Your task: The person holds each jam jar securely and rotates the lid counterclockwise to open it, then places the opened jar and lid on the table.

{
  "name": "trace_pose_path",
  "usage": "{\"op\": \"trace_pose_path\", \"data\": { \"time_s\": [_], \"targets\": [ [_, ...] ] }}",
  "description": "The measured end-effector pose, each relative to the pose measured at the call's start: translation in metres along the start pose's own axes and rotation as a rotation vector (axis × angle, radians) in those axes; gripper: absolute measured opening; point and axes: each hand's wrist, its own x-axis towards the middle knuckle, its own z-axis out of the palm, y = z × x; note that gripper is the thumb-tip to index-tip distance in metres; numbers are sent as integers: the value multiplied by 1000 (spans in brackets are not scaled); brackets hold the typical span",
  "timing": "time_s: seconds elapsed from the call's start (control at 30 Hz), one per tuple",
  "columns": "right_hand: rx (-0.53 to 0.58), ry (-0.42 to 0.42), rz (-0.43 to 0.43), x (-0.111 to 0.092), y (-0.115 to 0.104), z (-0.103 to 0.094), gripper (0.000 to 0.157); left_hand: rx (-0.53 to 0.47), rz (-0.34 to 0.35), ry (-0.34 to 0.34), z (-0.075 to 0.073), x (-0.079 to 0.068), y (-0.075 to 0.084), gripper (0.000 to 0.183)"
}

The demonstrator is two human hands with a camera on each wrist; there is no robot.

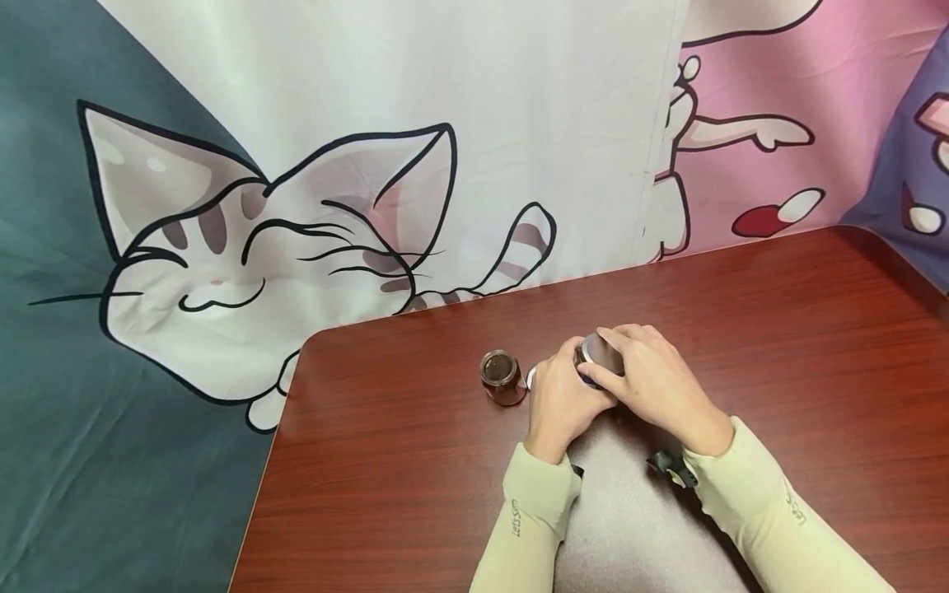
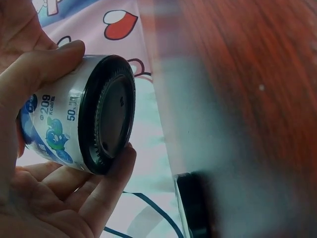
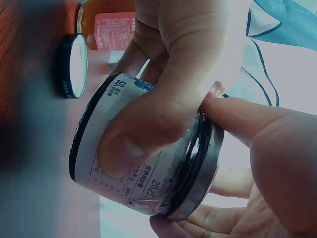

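Note:
A round jar (image 2: 67,119) with a white wrap label, a blueberry picture and a black base is in both hands, tilted close over the table. My left hand (image 1: 559,395) grips its body, the thumb (image 3: 124,153) lying across the label. My right hand (image 1: 656,383) has thumb and fingers around the rim of the jar's silver lid (image 1: 602,352), which is on the jar. To the left stands a lidless glass jar (image 1: 504,383), brown inside, with a red label seen in the right wrist view. A loose black-rimmed lid (image 3: 78,67), white inside, is beside that glass jar.
The reddish-brown wooden table (image 1: 385,461) ends at a cartoon-cat cloth (image 1: 334,214) behind and on the left. A dark device (image 1: 673,469) sits at the right cuff.

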Motion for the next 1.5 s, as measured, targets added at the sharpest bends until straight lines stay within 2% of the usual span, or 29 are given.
{"op": "trace_pose_path", "data": {
  "time_s": [0.5,0.83,1.1,1.5],
  "targets": [
    [7,-12,-26,0,0,-2,53,-8,3,-11,-1,0,-1,52],
    [-4,-31,-37,-1,0,-3,53,-20,20,-14,-3,0,-2,58],
    [-17,-42,-76,-1,1,-5,55,-43,-6,-43,-4,1,-2,60],
    [-2,-70,-78,-1,0,-8,54,-56,-18,-54,-4,1,-2,64]
  ]
}}
